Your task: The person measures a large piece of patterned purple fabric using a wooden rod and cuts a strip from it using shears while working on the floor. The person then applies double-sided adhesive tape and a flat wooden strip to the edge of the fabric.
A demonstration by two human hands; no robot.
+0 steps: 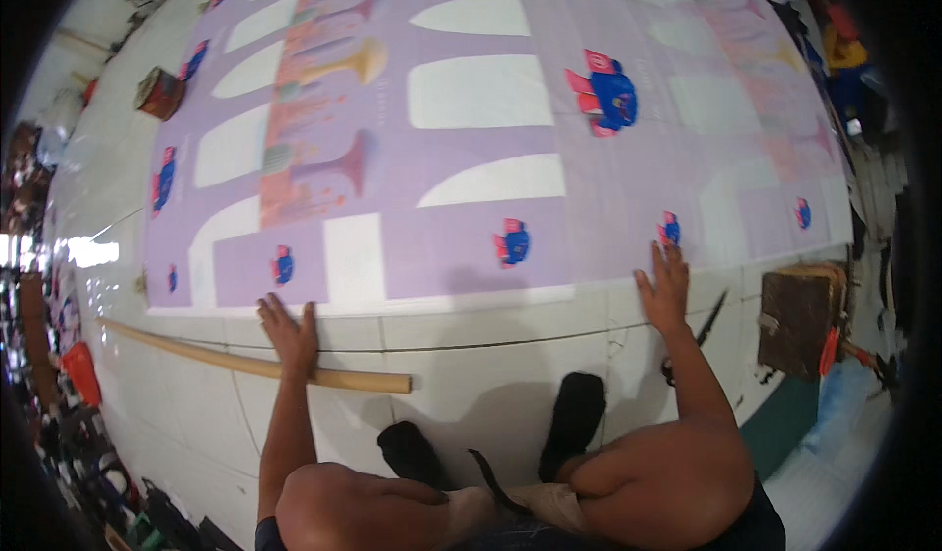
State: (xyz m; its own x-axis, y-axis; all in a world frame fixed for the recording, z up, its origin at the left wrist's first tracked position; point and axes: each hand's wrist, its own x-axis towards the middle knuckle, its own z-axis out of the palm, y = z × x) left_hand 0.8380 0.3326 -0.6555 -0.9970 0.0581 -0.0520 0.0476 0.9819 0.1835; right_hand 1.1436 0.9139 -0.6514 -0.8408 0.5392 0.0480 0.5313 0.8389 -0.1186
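A large lilac printed sheet [442, 242] lies spread on the white tiled floor in front of me, with white shapes and small blue-and-pink figures on it. On its right part a paler, see-through layer lies over the print. My left hand [287, 333] rests flat at the near edge, fingertips on the white border, fingers spread. My right hand [667, 291] also lies flat with fingers spread, farther right on the near margin. Under my left wrist runs a long tan wooden strip [245, 363]. Dark scissors [711, 321] lie beside my right forearm, their handles partly hidden behind it.
A worn brown block-like object [797, 321] sits on the floor at the right, beside an orange-red tool [830, 353]. A rusty tin [160, 94] stands by the sheet's far left edge. An orange-red object [81, 372] and dark clutter line the left side.
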